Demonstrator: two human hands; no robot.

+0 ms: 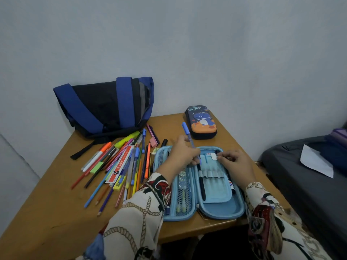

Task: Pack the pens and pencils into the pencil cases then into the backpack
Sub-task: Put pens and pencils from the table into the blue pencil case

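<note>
Head view: brown wooden bench [56, 212] in a pale-walled corner. Left hand [185, 152] grips a blue pen [188, 135] over the open light-blue mesh-lined pencil case [221, 212]; right hand [235, 162] pinches its inner flap. Loose pens and pencils [120, 166] lie left; fabric backpack [105, 107] stands behind.

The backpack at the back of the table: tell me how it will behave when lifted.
The backpack would probably be floppy: its fabric sags and slumps against the wall. It looks flat and unfilled, so likely light for its size. Its loose black strap trails onto the table near the pens and might drag some along.
</note>
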